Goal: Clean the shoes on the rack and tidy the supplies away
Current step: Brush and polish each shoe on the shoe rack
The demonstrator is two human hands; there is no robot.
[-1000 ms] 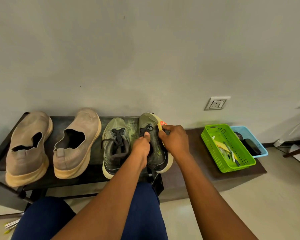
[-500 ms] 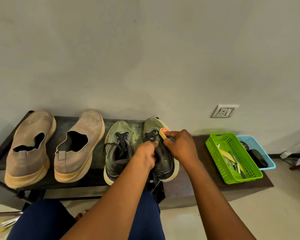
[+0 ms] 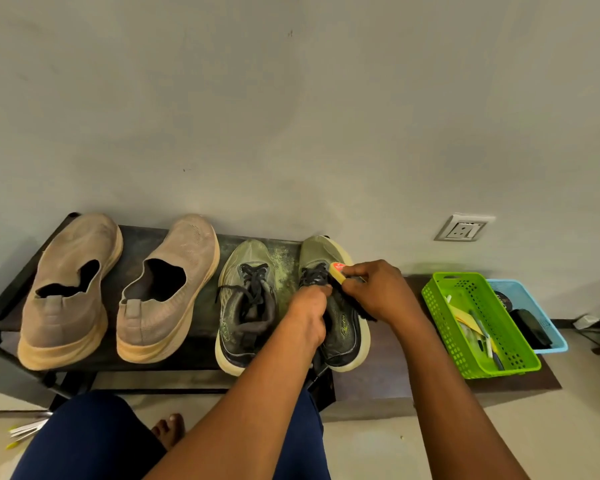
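Two green lace-up sneakers stand on the dark rack [image 3: 142, 233]. My left hand [image 3: 309, 315] grips the tongue and collar of the right green sneaker [image 3: 343, 337]. My right hand [image 3: 378, 292] holds a shoe brush [image 3: 338, 273] with a yellow wooden back, a red label and black bristles, laid against that sneaker's outer side. The left green sneaker [image 3: 246, 303] stands free beside it, laces loose. Greenish dust lies on the rack between the two sneakers.
Two beige slip-on shoes [image 3: 66, 292] [image 3: 167, 289] fill the rack's left half. On a low brown board to the right stand a green basket [image 3: 440, 323] of small supplies and a blue basket [image 3: 548, 327] with dark items. A wall socket [image 3: 463, 228] is above them.
The brush in my right hand has slid from the sneaker's toe side back along its outer side. My left hand keeps its hold on the shoe. The camera has tilted slightly.
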